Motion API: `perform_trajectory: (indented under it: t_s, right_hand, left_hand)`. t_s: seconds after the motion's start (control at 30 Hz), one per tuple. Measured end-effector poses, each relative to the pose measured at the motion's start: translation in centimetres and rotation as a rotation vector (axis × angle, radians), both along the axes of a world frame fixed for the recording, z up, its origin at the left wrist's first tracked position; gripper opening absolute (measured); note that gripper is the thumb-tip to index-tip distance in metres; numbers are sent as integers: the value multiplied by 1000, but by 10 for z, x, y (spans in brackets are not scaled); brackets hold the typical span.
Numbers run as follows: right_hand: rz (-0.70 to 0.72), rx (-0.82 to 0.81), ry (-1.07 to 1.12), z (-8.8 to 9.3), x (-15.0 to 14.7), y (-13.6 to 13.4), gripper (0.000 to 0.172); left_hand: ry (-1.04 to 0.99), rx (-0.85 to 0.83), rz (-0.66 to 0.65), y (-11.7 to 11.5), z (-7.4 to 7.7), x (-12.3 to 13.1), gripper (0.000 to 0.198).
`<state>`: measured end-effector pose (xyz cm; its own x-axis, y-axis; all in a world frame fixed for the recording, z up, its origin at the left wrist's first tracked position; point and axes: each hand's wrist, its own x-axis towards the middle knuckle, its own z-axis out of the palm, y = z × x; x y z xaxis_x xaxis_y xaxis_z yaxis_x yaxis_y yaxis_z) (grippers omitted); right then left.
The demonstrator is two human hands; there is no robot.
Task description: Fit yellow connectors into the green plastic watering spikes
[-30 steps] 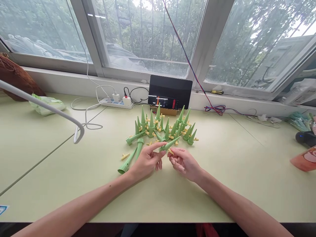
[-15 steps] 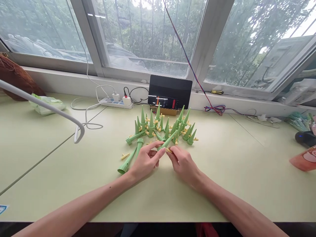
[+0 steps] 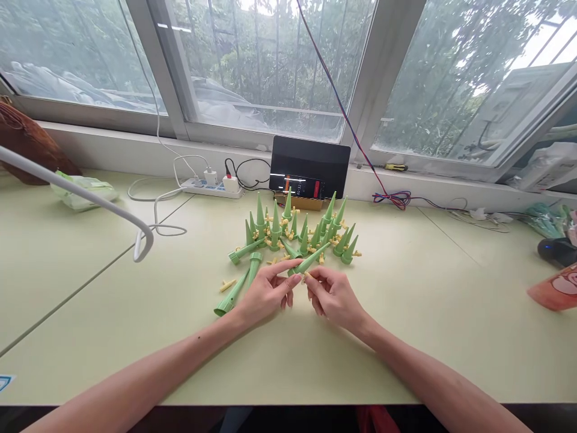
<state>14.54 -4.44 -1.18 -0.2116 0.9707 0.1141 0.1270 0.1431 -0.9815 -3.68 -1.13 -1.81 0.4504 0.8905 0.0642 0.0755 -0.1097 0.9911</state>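
Observation:
My left hand [image 3: 270,288] is closed on a green plastic watering spike [image 3: 309,260], whose tip points up and to the right. Close beside it, my right hand [image 3: 332,293] pinches a small yellow valve [image 3: 305,276] at the spike's wide end; whether the valve sits in the spike I cannot tell. Two loose spikes lie left of my left hand, one a green spike [image 3: 232,296] with its open end toward me. Near them rests a loose yellow valve [image 3: 228,285]. Beyond my hands stand several upright green spikes [image 3: 276,228] with yellow valves on their sides.
A dark tablet [image 3: 311,162] with a phone [image 3: 303,187] before it leans at the window sill. Left of it lies a power strip [image 3: 214,189] with cables. A white curved bar [image 3: 90,195] crosses the left side. An orange package [image 3: 556,290] lies far right.
The held spike has turned to lie lower, its tip farther right. My right fingers have shifted around the yellow valve, of which less shows now.

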Motion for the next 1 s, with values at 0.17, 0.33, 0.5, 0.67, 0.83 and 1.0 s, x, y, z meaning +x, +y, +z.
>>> perform_trajectory:
  t_s: [0.17, 0.33, 0.5, 0.67, 0.83, 1.0]
  right_hand:
    - [88, -172, 213, 5, 3, 4, 37]
    - [214, -436, 494, 4, 8, 8, 32]
    - [388, -657, 699, -2, 14, 11, 25]
    - [420, -641, 700, -1, 14, 13, 26]
    - [207, -343, 422, 3, 6, 9, 39]
    - [-26, 99, 60, 1, 1, 2, 25]
  left_hand:
    - [-7, 3, -20, 1, 2, 0, 62]
    - [-58, -3, -60, 2, 5, 1, 61]
    - [-118, 5, -102, 0, 7, 1, 58]
    - [-134, 26, -84, -3, 9, 3, 55]
    - [-90, -3, 15, -3, 7, 5, 59]
    - [-107, -39, 79, -3, 9, 7, 57]
